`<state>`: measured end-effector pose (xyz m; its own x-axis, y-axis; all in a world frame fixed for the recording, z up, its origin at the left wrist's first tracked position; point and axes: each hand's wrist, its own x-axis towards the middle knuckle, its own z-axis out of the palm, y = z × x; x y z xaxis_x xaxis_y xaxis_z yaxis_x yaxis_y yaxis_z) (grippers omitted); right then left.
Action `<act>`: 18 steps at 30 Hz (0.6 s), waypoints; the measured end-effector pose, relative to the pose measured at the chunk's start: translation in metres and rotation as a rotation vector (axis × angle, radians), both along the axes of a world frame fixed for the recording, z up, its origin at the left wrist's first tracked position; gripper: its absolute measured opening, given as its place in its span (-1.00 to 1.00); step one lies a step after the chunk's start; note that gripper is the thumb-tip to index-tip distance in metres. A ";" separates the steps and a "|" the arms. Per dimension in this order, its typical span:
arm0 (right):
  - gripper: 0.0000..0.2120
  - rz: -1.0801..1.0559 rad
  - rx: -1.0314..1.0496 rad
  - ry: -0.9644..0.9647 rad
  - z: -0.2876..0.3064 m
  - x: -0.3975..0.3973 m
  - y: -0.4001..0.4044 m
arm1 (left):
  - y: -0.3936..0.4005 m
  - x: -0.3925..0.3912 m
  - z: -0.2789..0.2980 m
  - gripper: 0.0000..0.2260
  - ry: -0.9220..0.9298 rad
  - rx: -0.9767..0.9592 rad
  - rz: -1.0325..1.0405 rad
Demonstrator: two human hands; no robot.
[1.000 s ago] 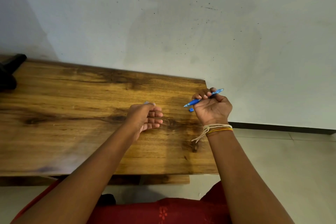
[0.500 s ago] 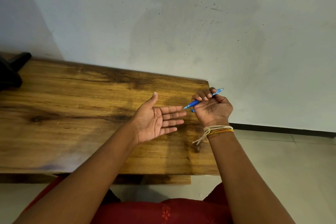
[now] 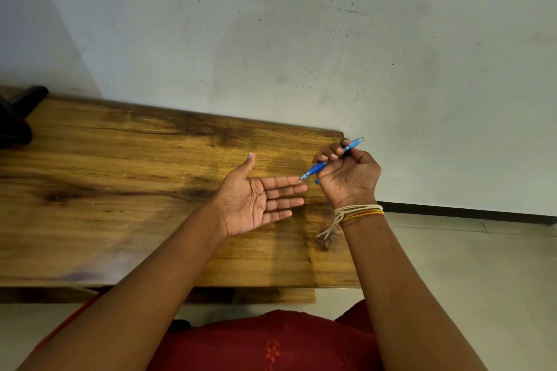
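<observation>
Right end of counter [image 3: 120, 190]: my right hand [image 3: 351, 182], grip pinching blue pen [image 3: 321, 166], aims its tip at my left hand [image 3: 256, 200], spread palm-up, probably as writing surface.

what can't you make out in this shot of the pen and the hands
Head view only.
- Blue pen: its middle is hidden by the curled fingers of the right hand; whether its tip touches the left hand is too small to tell.
- Small blue piece under the pen: mostly behind the right hand.
- Black object: cut off by the left edge.
</observation>
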<state>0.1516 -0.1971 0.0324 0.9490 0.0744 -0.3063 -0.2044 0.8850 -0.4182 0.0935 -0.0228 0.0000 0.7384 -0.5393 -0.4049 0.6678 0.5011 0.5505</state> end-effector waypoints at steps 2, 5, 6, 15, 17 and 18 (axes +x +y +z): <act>-0.74 0.003 0.004 0.003 -0.001 0.000 0.001 | 0.001 -0.001 -0.001 -0.17 0.007 -0.006 0.009; -0.74 0.007 0.009 0.009 -0.003 0.001 0.000 | 0.000 -0.001 -0.001 -0.18 0.019 -0.001 0.015; -0.74 0.008 0.008 0.012 -0.003 0.001 0.000 | 0.000 -0.001 -0.001 -0.18 0.023 -0.001 0.016; -0.77 -0.048 -0.190 0.158 -0.004 0.002 0.004 | 0.001 -0.001 0.003 -0.30 0.024 0.155 0.008; -0.83 -0.053 -0.271 0.193 -0.007 0.002 0.006 | 0.002 -0.002 0.005 -0.41 -0.001 0.326 0.043; -0.87 -0.045 -0.348 0.206 -0.009 0.002 0.007 | 0.002 -0.002 0.006 -0.47 -0.014 0.400 0.085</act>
<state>0.1538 -0.1897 0.0234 0.8653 -0.1075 -0.4897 -0.2795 0.7075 -0.6491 0.0919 -0.0207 0.0055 0.7801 -0.2783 -0.5603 0.6248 0.2984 0.7216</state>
